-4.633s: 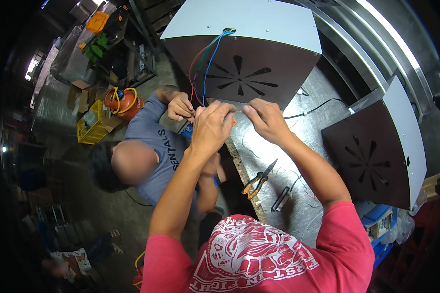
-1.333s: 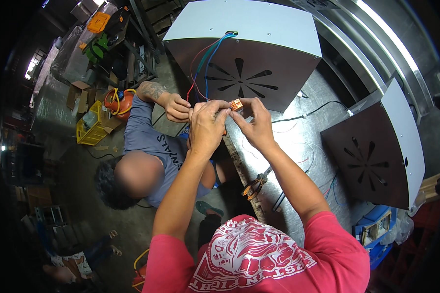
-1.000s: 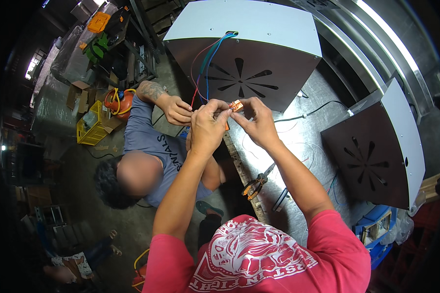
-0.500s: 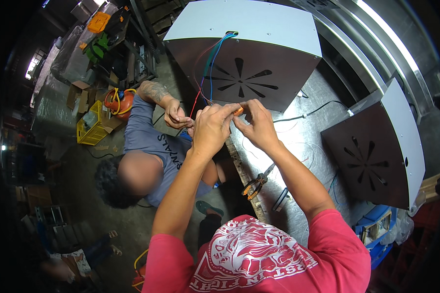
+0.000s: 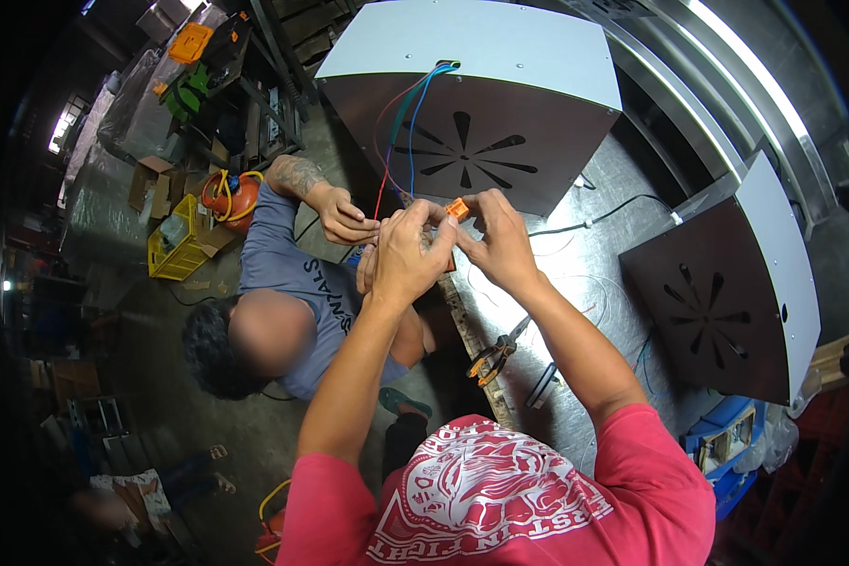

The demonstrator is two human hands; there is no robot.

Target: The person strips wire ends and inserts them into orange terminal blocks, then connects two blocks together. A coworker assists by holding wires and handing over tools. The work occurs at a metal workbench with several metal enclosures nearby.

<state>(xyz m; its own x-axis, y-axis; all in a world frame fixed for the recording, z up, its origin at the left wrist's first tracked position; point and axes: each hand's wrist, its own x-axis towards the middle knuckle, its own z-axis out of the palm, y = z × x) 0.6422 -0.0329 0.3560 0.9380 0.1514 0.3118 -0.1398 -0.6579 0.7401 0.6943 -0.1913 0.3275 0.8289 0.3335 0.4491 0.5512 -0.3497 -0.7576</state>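
A small orange wire connector (image 5: 457,208) is pinched at the fingertips of both my hands, above the bench's left edge. My left hand (image 5: 411,250) is closed at the connector's left side, thumb and index finger pressed together. On its right side my right hand (image 5: 500,243) grips with thumb and bent fingers. Red, blue and green wires (image 5: 415,99) hang from a slot in the large cabinet (image 5: 500,132) toward my left hand; their ends are hidden. Close by on the left, a co-worker's hand (image 5: 347,219) holds its fingertips together near the red wire.
Pliers with orange and black handles (image 5: 492,358) lie on the metal bench (image 5: 575,311), beside a small dark tool (image 5: 543,383). A second cabinet (image 5: 717,292) stands at the right, a black cable (image 5: 623,203) running to it. The co-worker (image 5: 283,340) is low at my left. A yellow crate (image 5: 174,245) stands on the floor.
The orange connector has tilted up and shows more above my fingertips. My left hand has shifted slightly right. The co-worker's hand has turned and moved a little to the right.
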